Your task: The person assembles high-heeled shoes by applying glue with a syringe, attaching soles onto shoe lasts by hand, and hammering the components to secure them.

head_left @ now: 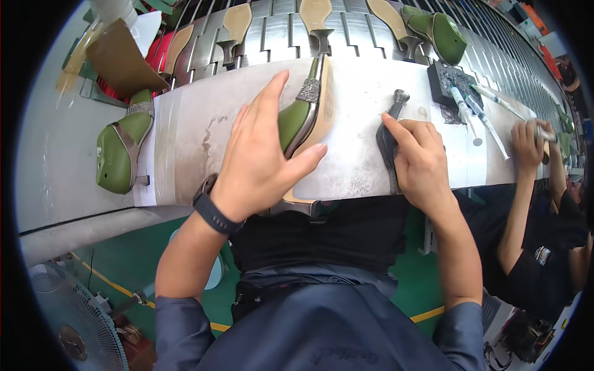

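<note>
My left hand (pixel 257 154), with a dark wristband, is open, its fingers stretched and thumb apart. It is over a sandal on a green last (pixel 295 123), lying on its side with its tan sole facing right; part of the shoe is hidden behind the hand. My right hand (pixel 422 154) has its fingers curled and its index finger on a dark metal hand tool (pixel 388 139) with a shiny rounded head. That tool lies on the pale worktop, and its exact kind is unclear. Another sandal on a green last (pixel 116 154) rests left of my left hand.
Behind the worktop (pixel 185 139) runs a slatted metal conveyor (pixel 272 34) carrying several soles and lasts. Syringes (pixel 476 114) lie by a black block (pixel 444 83) at right. A co-worker's hands (pixel 532 139) are at the far right. A fan (pixel 74 321) stands lower left.
</note>
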`<state>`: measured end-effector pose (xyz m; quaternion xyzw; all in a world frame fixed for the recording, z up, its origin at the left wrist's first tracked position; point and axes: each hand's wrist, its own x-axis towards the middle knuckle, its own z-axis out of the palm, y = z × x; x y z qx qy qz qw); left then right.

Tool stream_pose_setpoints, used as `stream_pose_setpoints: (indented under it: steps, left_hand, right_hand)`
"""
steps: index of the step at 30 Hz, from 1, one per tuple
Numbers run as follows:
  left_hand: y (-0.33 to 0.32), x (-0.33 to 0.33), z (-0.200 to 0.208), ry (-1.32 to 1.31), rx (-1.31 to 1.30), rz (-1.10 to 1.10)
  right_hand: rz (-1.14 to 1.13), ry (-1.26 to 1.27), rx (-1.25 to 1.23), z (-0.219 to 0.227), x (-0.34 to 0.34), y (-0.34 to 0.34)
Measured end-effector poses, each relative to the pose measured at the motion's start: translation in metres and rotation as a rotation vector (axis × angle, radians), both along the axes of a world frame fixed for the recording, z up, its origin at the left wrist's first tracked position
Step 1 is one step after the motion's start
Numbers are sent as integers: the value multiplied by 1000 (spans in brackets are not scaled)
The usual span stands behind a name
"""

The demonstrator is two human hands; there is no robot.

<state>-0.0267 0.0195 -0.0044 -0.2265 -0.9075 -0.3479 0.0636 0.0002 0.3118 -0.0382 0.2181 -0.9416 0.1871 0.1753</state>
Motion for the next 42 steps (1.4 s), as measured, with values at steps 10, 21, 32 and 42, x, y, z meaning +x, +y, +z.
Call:
stream_pose_setpoints:
  steps: [10, 21, 32, 42]
  left_hand:
    - [7, -23, -10, -159, 78, -193]
    - [7, -30, -5, -637, 660, 65]
    - [4, -28, -6, -221, 242, -68]
    - [4, -35, -15, -106, 265, -124]
  right_hand:
    - [-10, -296, -317, 8, -13, 0]
    - [57, -670, -1680, -5, -10, -70]
    - [113, -739, -1105, 44, -40, -49]
    - [-13, -918, -913, 77, -83, -48]
